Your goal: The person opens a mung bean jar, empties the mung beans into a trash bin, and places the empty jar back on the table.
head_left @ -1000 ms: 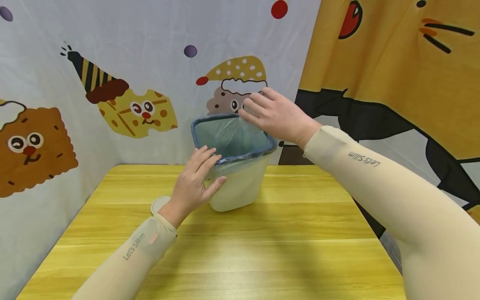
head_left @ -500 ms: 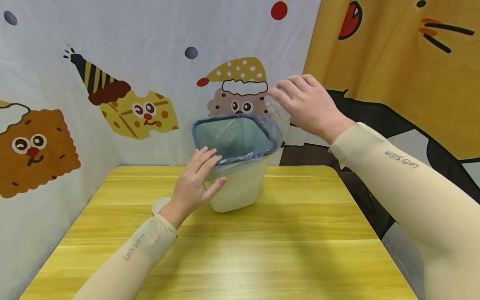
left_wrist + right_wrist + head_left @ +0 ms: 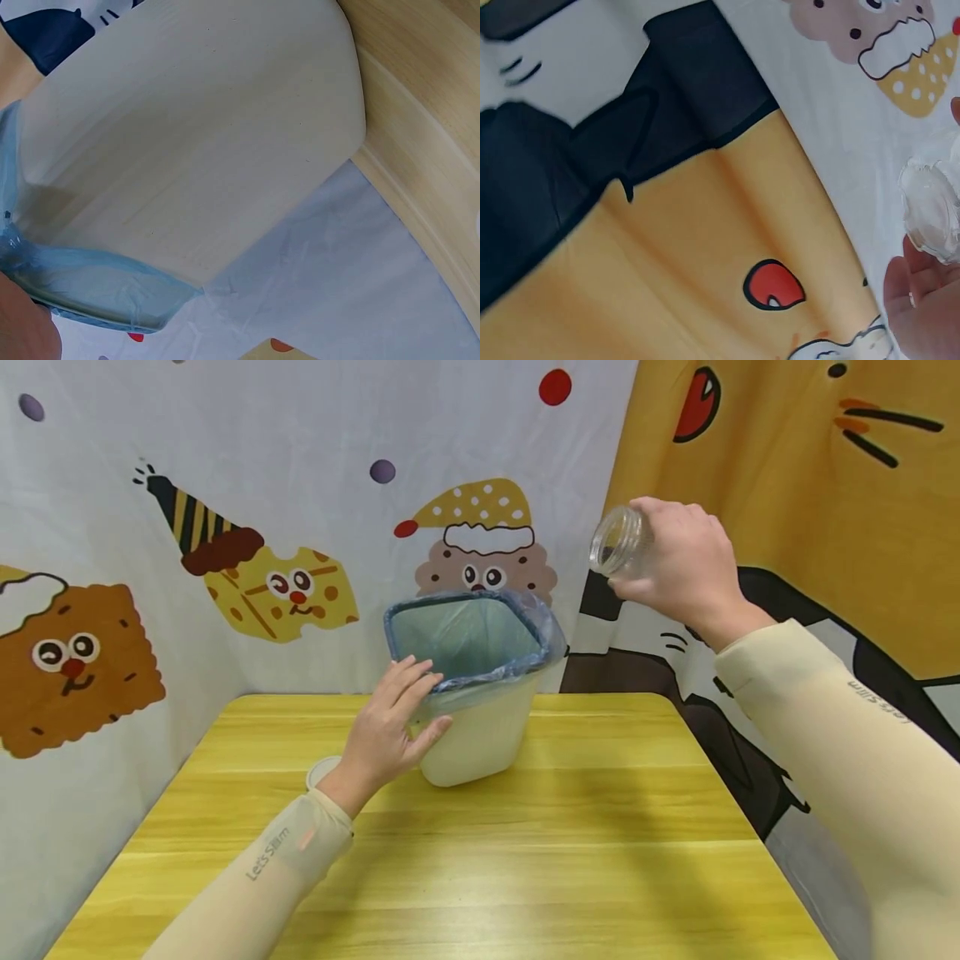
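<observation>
My right hand [image 3: 690,560] holds a clear glass jar [image 3: 618,542] above and to the right of the bin, its open mouth turned to the left. In the right wrist view, the jar [image 3: 934,206] shows at the right edge beside the fingers. A pale trash bin [image 3: 480,735] stands on the table, lined with a thin blue bag [image 3: 491,675] folded over its rim. With extended fingers, my left hand [image 3: 390,722] touches the near left part of that rim, thumb spread away. In the left wrist view, the bin's side [image 3: 195,135] fills much of the picture.
A wood-grain table [image 3: 525,877] lies under the bin. Partly hidden by the left wrist is a round white thing [image 3: 321,771], like a lid. Behind the table hang a printed white cloth [image 3: 300,435] and a yellow curtain [image 3: 787,510].
My right hand has moved from over the bin up and to the right with the jar, whose mouth has come into sight. My left hand has stayed at the rim.
</observation>
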`<state>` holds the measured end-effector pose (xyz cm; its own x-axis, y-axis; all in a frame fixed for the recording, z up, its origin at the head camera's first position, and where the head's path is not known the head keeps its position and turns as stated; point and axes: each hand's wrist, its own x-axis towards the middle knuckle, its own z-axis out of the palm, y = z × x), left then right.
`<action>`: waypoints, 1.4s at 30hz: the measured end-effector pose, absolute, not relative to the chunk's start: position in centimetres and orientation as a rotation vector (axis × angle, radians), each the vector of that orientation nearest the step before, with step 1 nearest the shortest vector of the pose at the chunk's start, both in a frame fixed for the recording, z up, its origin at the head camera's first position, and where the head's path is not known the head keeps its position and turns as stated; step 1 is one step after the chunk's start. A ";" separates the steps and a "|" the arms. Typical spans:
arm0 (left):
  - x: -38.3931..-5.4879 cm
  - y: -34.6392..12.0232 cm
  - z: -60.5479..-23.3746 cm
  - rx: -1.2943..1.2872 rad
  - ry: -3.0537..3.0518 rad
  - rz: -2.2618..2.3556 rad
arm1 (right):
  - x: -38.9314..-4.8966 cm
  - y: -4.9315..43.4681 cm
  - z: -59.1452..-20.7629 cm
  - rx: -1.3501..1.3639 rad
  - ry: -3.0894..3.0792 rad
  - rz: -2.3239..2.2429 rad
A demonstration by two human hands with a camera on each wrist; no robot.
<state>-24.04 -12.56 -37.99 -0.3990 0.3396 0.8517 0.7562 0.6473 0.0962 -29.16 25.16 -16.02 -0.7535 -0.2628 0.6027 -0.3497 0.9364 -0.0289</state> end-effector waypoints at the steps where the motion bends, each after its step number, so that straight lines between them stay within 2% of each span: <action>1: -24.0 -12.6 -38.0 -0.859 -1.999 -0.606 | -29.0 25.3 -16.1 0.398 -2.480 0.247; 9: -24.1 -12.4 -37.9 -0.868 -1.982 -0.612 | -28.1 26.3 -16.5 0.172 -2.522 0.763; 18: -24.1 -12.5 -37.9 -0.869 -2.005 -0.618 | -27.3 26.8 -16.6 0.007 -2.575 1.087; 42: -23.9 -12.8 -37.9 -0.864 -2.022 -0.621 | -25.0 27.9 -18.2 0.000 -2.560 1.266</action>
<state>-23.93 -12.78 -37.92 -0.4184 0.3484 0.8388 0.7589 0.6415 0.1121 -25.00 27.92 -18.21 -0.9594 0.1251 0.2527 -0.1249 0.6149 -0.7787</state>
